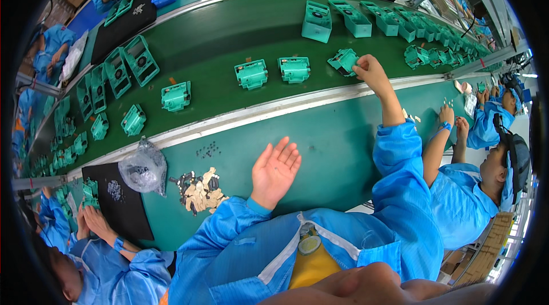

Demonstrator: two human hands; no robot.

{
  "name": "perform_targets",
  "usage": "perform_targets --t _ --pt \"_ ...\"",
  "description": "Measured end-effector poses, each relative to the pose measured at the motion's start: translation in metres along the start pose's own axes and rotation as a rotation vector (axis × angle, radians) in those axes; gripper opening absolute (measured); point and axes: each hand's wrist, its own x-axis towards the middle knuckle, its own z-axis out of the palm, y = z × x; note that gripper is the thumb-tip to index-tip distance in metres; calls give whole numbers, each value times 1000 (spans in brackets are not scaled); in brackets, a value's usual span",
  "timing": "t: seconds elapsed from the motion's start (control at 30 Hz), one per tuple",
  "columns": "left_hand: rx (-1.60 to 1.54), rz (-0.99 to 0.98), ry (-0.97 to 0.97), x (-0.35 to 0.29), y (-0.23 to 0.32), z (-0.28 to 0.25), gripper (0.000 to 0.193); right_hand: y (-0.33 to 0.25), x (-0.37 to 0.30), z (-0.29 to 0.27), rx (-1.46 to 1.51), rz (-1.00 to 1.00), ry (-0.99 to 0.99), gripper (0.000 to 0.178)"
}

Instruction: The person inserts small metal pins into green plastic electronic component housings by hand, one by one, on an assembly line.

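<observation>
My right hand [372, 73] reaches out over the conveyor belt, its fingers closed on the right edge of a green plastic housing [343, 63]. That housing sits tilted on the belt. Palm up above the worktable, my left hand [275, 173] is open with its fingers extended; a tiny dark speck shows on the palm, too small to name. Left of this hand lies a pile of beige and black small pieces [201, 190]. Behind the pile are scattered small black parts [209, 149]. Two similar green housings [294, 70] rest on the belt left of my right hand.
A metal rail [251, 115] separates worktable and belt [217, 42]. Green open cases [316, 22] line the belt's far side. A clear plastic bag [143, 169] lies by a black mat [123, 202]. Co-workers sit close on my left and right [463, 202]; another works across the belt.
</observation>
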Motion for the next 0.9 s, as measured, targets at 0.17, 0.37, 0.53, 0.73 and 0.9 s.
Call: perform_targets --t 0.17,0.37,0.53,0.73,0.9 --pt "-15 11 -63 6 0 -6 40 -7 -10 7 156 310 -20 42" --pt "-67 18 -120 5 -4 11 54 -34 -53 45 356 191 105 35" --pt "-141 -13 -170 6 -2 19 75 -113 -172 90 315 -236 -370 10" --pt "119 -8 -224 1 -8 24 84 -141 -227 116 91 -359 -337 13" --pt "199 19 -212 -3 -12 27 83 -143 -227 118 67 -360 -348 12"
